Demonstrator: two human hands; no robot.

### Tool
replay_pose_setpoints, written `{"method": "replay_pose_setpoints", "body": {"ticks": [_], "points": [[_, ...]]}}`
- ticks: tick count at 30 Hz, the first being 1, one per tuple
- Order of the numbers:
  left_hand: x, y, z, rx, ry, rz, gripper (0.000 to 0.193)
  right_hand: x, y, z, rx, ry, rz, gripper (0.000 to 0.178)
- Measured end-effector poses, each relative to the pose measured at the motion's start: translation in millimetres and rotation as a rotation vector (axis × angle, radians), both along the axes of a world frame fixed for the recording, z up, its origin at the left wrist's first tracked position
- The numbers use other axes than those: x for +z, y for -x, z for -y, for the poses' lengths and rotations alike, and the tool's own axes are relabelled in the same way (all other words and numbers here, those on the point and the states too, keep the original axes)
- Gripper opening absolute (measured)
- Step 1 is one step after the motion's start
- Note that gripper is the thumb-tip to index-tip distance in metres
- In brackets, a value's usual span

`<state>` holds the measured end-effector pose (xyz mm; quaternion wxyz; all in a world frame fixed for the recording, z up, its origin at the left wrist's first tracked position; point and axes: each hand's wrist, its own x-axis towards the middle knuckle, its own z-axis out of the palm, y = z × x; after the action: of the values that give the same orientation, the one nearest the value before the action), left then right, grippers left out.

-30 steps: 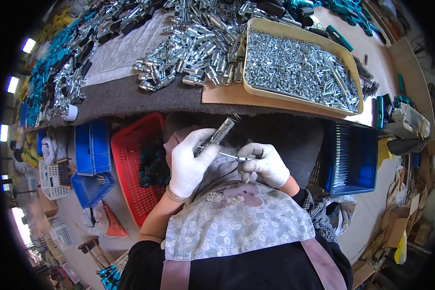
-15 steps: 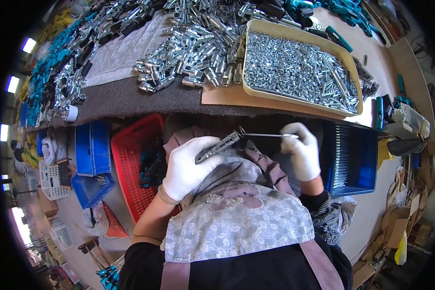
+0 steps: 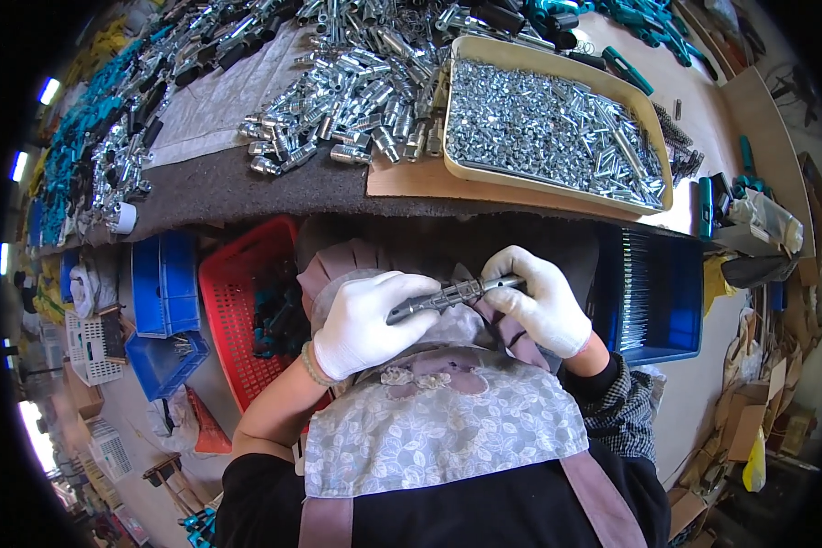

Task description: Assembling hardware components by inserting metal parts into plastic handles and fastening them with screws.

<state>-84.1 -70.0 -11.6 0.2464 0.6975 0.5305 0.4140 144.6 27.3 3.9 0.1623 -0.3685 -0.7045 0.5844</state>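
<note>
Both my hands wear white gloves and are above my lap, just below the table edge. My left hand (image 3: 367, 321) is wrapped round the dark end of a slotted metal tube (image 3: 440, 300), which slants up to the right. On the tube's brighter right end, my right hand (image 3: 545, 306) is closed with thumb and fingers. A small dark hole shows near that end. The inside of the tube is hidden.
On the table (image 3: 247, 192), a cream tray (image 3: 557, 203) holds small metal pieces, beside a heap of metal fittings (image 3: 361, 100). Below the edge stand a red basket (image 3: 233, 320) on the left and a blue bin (image 3: 680, 310) with thin metal rods (image 3: 630, 292) on the right.
My right hand has moved left from the thin rod's outer end to the tube's end. The rod and the coil at the tube's mouth no longer show.
</note>
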Motion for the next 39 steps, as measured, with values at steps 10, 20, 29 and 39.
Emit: {"method": "replay_pose_setpoints", "body": {"ticks": [10,20,29,39], "points": [[-10,-3,0,-0.065,0.010,0.066,0.028,2,-1,4,0.088,-0.047,0.011,0.021],[2,-9,-5,0.057,0.013,0.027,0.026,-24,-10,31,-0.219,0.161,-0.231,0.035],[2,-12,-10,0.017,-0.061,-0.126,0.026,-13,-17,26,-0.214,0.309,-0.171,0.036],[2,-14,-14,-0.033,-0.067,-0.135,0.029,20,-48,-3,-0.084,0.331,-0.041,0.037]]}}
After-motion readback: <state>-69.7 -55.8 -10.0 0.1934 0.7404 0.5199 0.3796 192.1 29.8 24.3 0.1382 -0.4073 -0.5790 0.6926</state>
